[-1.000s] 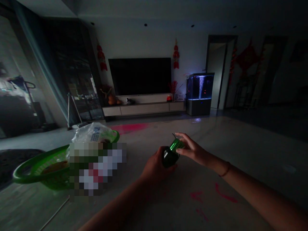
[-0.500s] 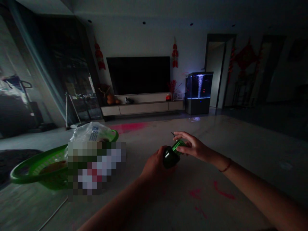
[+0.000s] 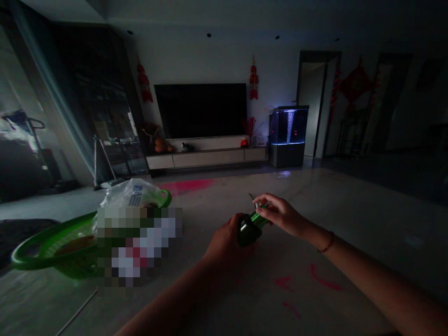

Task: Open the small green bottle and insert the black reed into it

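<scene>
The room is dim. My left hand (image 3: 226, 242) is wrapped round the body of a small dark green bottle (image 3: 247, 231), held out over the pale table (image 3: 315, 205). My right hand (image 3: 280, 215) is closed on the bottle's shiny green cap end (image 3: 258, 217), fingers pinched over the top. A thin dark strand sticks up beside my right fingertips. A red string circles my right wrist (image 3: 325, 242).
A green plastic basket (image 3: 49, 242) stands on the table at the left, holding a clear plastic bag (image 3: 135, 193) and a blurred-out pack. Red marks (image 3: 308, 280) lie on the tabletop near me. Across the floor are a TV (image 3: 201, 109), a low cabinet and a lit fish tank (image 3: 287, 126).
My right hand's fingers have curled tighter over the cap end, covering more of it. Both hands and the bottle have stayed in nearly the same place.
</scene>
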A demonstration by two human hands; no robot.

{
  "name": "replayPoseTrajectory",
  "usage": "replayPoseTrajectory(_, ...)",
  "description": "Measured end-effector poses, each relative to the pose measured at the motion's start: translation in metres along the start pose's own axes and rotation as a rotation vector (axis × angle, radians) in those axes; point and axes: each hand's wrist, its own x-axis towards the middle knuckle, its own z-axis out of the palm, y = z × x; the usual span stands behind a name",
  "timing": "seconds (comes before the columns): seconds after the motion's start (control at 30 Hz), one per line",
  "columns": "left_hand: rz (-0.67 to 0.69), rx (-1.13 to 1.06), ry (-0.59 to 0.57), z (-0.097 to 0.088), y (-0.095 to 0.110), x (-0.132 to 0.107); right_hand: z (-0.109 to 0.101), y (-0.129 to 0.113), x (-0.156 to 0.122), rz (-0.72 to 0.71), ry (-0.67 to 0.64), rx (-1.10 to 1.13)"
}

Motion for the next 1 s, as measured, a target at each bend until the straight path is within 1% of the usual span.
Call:
replayPoseTrajectory(0.27,0.021,0.020,0.012,0.000,-0.001,0.000,-0.001,0.000,0.000,-0.028,-0.022,0.002)
replayPoseTrajectory(0.5,0.018,0.029,0.006,0.000,-0.002,0.000,-0.002,0.002,0.000,-0.023,-0.004,-0.049)
replayPoseTrajectory(0.67,0.018,0.020,0.001,-0.001,-0.002,0.001,-0.005,0.006,0.002,-0.009,-0.019,-0.082)
replayPoseTrajectory(0.83,0.000,0.017,-0.011,-0.001,-0.003,0.001,-0.010,0.010,0.005,-0.015,-0.033,-0.065)
replayPoseTrajectory(1.0,-0.007,0.020,-0.013,-0.001,-0.003,0.000,-0.015,0.003,0.003,-0.023,-0.080,-0.042)
